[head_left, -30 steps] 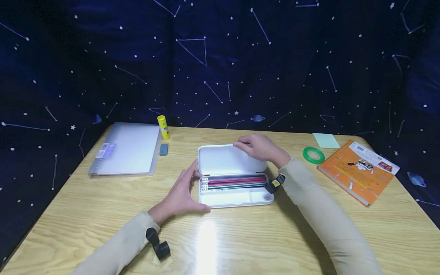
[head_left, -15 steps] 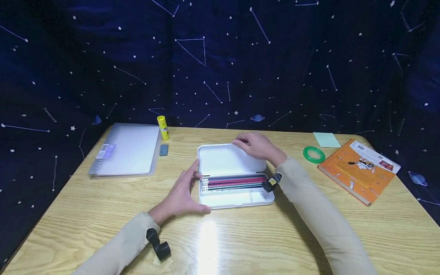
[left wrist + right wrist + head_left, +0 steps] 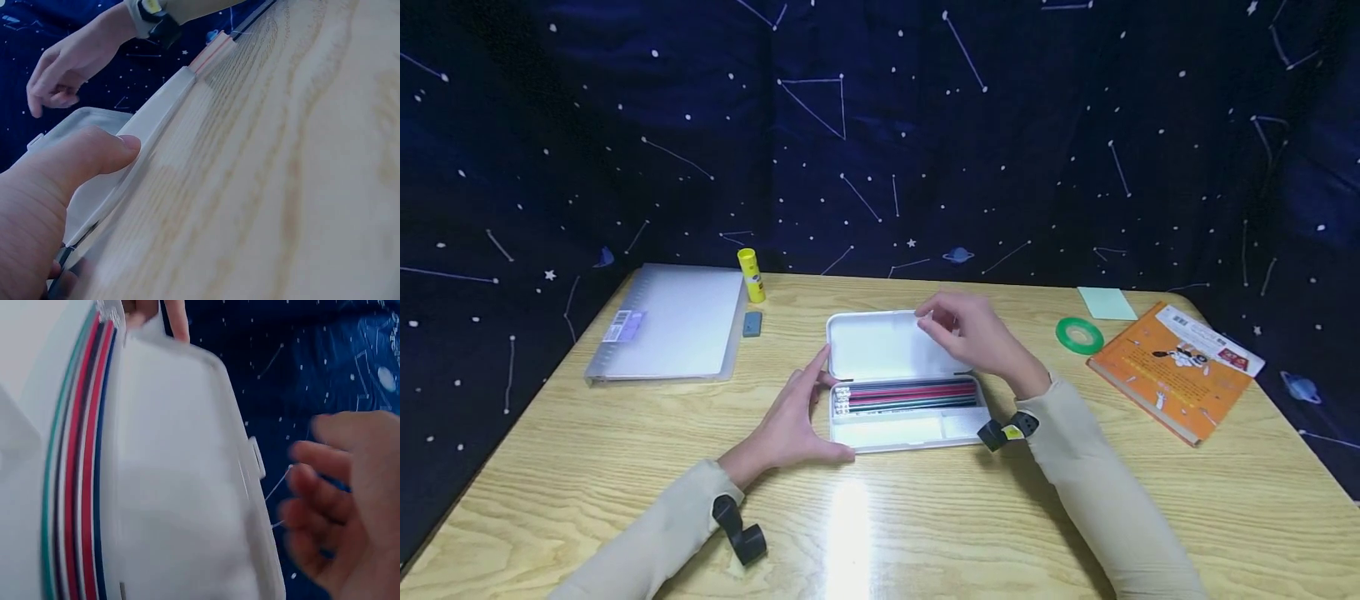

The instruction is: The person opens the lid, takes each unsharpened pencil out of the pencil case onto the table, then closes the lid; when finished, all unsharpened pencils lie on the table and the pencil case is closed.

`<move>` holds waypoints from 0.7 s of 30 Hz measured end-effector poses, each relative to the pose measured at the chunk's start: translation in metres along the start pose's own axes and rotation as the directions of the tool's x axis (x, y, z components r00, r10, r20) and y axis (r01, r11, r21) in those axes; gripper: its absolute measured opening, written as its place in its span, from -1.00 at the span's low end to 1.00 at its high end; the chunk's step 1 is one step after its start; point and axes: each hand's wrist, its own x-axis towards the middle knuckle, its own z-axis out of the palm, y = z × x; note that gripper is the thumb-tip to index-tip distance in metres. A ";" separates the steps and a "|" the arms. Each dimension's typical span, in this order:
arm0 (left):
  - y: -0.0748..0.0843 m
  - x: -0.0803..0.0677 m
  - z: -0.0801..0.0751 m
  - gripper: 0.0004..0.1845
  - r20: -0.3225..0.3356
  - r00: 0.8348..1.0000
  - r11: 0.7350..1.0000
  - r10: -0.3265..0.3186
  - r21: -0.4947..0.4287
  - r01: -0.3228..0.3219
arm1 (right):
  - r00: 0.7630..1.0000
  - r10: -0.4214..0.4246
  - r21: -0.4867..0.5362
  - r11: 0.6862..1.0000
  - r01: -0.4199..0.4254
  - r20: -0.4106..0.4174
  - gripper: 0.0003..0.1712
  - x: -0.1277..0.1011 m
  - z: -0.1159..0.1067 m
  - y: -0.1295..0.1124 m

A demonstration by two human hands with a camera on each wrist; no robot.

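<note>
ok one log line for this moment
left hand: steadies pencil case | right hand: off lid, holds nothing | case: open, pencils inside

A wooden bench [image 3: 925,533] carries a few loose things. At its far left lies a translucent binder [image 3: 668,323] with a small label near one edge. Just beside the binder's far right corner a yellow glue stick [image 3: 750,275] stands upright, and near it a small grey eraser [image 3: 752,324] lies flat. On the right side a green tape roll [image 3: 1079,335] lies flat, near a pale green sticky pad [image 3: 1105,303] and an orange book [image 3: 1177,369]. A dark blue star-patterned cloth [image 3: 880,133] hangs behind.
</note>
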 end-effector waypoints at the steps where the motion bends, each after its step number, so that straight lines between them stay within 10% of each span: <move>1: 0.000 0.000 0.000 0.53 0.000 1.000 1.000 -0.001 0.001 0.001 | 0.999 -0.005 -0.007 1.000 0.005 0.034 -0.83 -0.003 0.001 -0.002; 9: 0.000 0.002 -0.001 0.51 0.013 1.000 1.000 -0.016 -0.014 0.017 | 0.963 -0.004 -0.088 0.996 0.029 0.269 -0.86 -0.025 0.022 -0.007; 21: 0.000 0.001 0.000 0.50 0.021 1.000 1.000 -0.020 -0.021 0.020 | 0.957 0.019 -0.162 0.986 0.030 0.291 -0.88 -0.034 0.040 0.003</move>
